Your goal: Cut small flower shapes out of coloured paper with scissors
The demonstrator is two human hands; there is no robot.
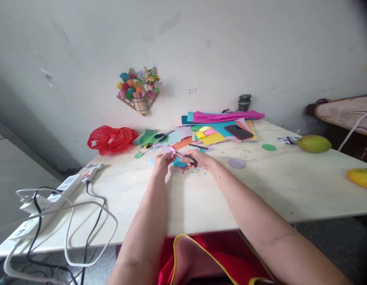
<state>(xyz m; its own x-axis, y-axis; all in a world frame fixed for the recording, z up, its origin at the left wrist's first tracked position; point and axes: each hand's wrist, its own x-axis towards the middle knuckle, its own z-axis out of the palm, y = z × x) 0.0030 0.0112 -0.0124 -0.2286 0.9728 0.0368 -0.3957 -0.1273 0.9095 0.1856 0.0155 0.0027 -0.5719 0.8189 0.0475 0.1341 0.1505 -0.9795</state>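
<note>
Between the fingers of my left hand (162, 161) is a small piece of pinkish-lilac paper (168, 150). My right hand (201, 158) is wrapped round the black handles of a pair of scissors (192, 159), whose blades point left at the paper. Whether the blades touch the paper I cannot tell. Beneath both hands a blue paper piece (180, 162) lies on the table, with small coloured snippets (199, 171) scattered beside it. A dark pen or pencil (199, 147) rests just beyond my right hand.
Coloured sheets (222, 130) and a phone (238, 132) lie at the back. A red plastic bag (112, 139) is at back left. Power strips (50, 206) with loose cables run along the left. Mangoes (314, 143) sit on the right. A lilac circle (237, 163) lies right of my hand.
</note>
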